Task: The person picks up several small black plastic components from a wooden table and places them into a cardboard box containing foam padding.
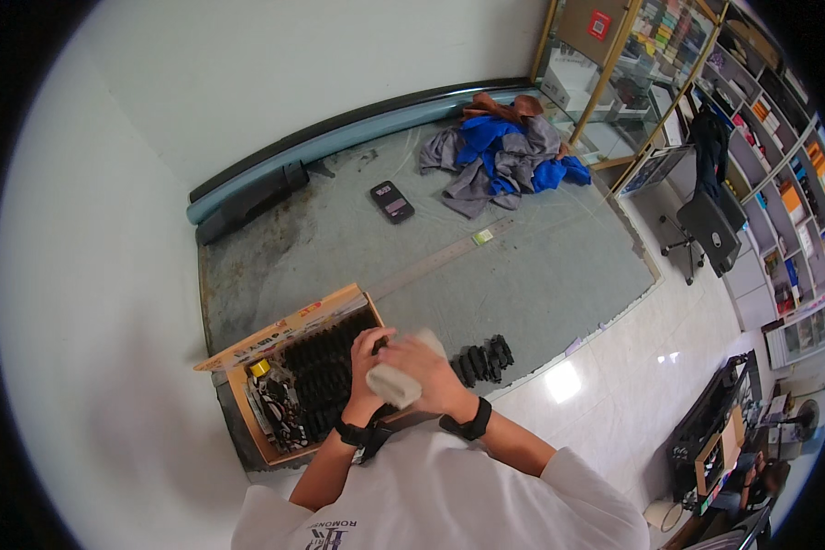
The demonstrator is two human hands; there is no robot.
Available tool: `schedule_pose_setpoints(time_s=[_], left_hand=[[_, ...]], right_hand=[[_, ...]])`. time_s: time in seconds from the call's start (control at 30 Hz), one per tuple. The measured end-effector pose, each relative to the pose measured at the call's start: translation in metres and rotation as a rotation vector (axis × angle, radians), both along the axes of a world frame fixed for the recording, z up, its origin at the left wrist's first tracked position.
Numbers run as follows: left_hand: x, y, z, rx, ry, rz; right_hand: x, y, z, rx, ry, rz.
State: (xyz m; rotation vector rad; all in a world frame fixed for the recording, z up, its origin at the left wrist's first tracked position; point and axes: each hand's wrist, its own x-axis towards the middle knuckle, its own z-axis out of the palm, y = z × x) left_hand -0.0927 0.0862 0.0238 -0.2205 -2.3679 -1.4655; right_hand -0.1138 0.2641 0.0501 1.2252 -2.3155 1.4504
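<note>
A folded pale grey-beige cloth (393,386) is in my right hand (430,371), which is blurred. My left hand (364,368) meets it, fingers curled around a small dark piece (380,344) that is mostly hidden by the hands. Both hands are above the right side of an open cardboard box (251,416). Rows of black parts (320,368) fill most of this box, and its left end holds a jumble of small items with a yellow cap (259,367). Beside my right hand, several similar black pieces (482,359) lie in a row on the grey table mat (557,275).
A steel ruler (440,258) lies beyond the box, with a dark phone-like device (392,202) behind it. Blue, grey and brown cloths (498,155) are heaped at the back right. Rolls of sheet material (254,199) line the wall. A person (756,474) sits at the far lower right.
</note>
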Motion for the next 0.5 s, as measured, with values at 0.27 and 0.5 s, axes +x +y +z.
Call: schedule_pose_setpoints(time_s=[0.27,0.5], left_hand=[[-0.007,-0.017,0.021,-0.288,0.112,-0.059],[0.008,0.002,0.007,-0.161,0.097,-0.021]], right_hand=[[-0.016,0.013,-0.008,-0.049,-0.173,-0.131],[0.006,0.001,0.008,-0.039,0.072,-0.037]])
